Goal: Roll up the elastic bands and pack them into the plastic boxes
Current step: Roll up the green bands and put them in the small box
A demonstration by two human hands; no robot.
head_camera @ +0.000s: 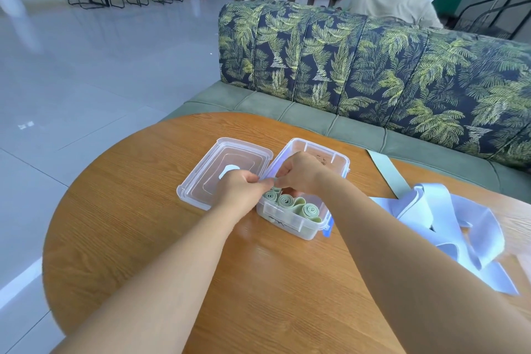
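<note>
Packing into the clear rectangular plastic box (293, 224) now: our left grip (240, 185) & right grip (298, 172) meet over it, both narrow, pinching a small pale bit of band (271, 179) btw. them; which band, we can't tell. Rolled sage-green elastic bands (283, 200) sit inside the box. Clear plastic lid (201, 181) lies just left on the round wooden tabletop (143, 224). Next, prob.: seat this roll, then fetch the loose pale-blue elastic bands (448, 221) at right & roll tight.
</note>
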